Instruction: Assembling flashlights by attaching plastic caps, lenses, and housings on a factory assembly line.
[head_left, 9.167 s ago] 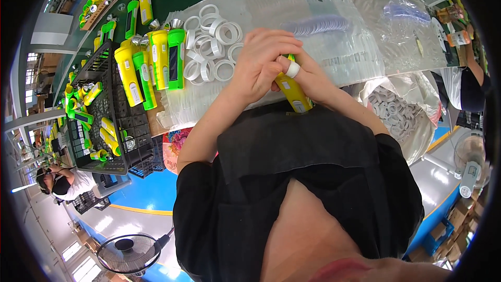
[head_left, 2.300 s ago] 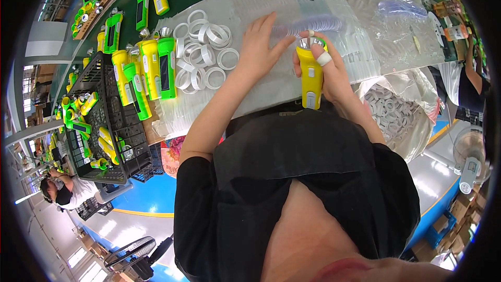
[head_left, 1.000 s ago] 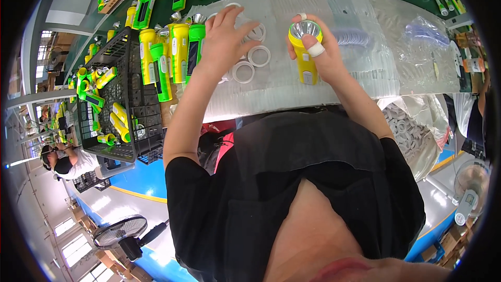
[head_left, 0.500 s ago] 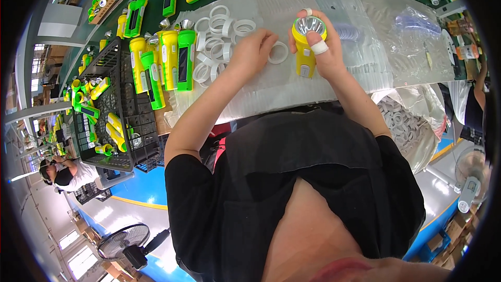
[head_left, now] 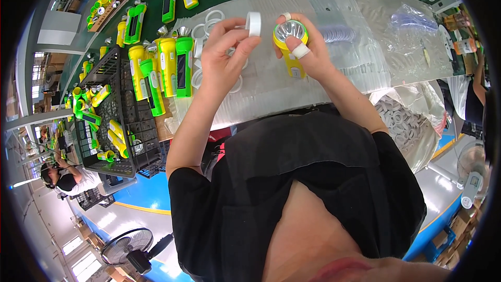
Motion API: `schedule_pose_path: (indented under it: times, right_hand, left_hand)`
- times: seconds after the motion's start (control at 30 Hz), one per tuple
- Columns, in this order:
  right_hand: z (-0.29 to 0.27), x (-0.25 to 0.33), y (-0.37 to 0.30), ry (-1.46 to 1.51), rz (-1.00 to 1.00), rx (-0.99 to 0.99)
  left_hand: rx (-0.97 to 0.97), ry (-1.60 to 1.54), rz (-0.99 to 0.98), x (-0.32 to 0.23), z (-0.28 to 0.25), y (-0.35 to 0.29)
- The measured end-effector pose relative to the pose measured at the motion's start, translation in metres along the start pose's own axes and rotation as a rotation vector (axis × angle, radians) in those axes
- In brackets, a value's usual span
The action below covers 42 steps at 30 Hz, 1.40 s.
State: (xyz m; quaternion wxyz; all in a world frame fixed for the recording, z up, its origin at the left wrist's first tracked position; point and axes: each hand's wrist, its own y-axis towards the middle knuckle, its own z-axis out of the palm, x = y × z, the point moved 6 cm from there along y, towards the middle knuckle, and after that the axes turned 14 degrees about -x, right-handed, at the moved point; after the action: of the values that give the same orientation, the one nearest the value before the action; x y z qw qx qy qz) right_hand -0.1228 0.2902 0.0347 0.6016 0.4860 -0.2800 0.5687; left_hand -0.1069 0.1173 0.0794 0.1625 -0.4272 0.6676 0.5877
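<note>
My left hand [head_left: 225, 55] pinches a white plastic ring [head_left: 253, 24], raised on edge above the bench. Just right of it, my right hand [head_left: 309, 47] is wrapped round a yellow flashlight [head_left: 294, 66] whose round silver reflector [head_left: 290, 31] faces up. The thumb, bound with white tape, lies against the flashlight's head. A gap separates the ring from the flashlight. More loose white rings [head_left: 214, 16] lie under and behind my left hand, which hides part of them.
Yellow and green flashlights [head_left: 167, 68] stand in a row at the left, beside a black crate [head_left: 130, 141] holding more. Clear discs [head_left: 336, 33] lie on the plastic-covered bench [head_left: 365, 68]. A sack of rings [head_left: 399, 125] sits below the right edge. Two flashlights lie on the green surface behind.
My left hand has picked up a white ring from the bench and moved left with it. My right hand has shifted slightly left with the flashlight.
</note>
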Motion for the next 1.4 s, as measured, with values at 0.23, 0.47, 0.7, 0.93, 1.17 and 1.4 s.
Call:
schedule_pose_path:
  times: [0.23,0.47,0.7,0.93,1.17,1.4]
  right_hand:
    - [0.004,-0.001,-0.005,-0.114,0.000,0.034]
    - [0.003,-0.004,-0.004,-0.044,0.067,0.108]
    - [-0.020,0.048,0.011,-0.479,-0.408,0.099]
    - [-0.016,0.116,0.031,-0.906,-0.476,0.447]
    - [0.005,0.112,0.041,-1.225,-0.329,0.841]
    - [-0.007,0.104,0.037,-1.303,-0.285,0.596]
  left_hand:
    - [0.116,0.052,0.158,-0.032,0.019,0.011]
    - [0.183,0.071,0.119,-0.037,0.018,0.017]
    - [0.276,0.112,0.190,-0.045,0.028,0.020]
    - [0.282,0.068,0.208,-0.044,0.064,0.012]
    - [0.273,-0.039,0.119,-0.043,0.076,0.010]
    - [0.238,-0.027,0.144,-0.041,0.080,0.010]
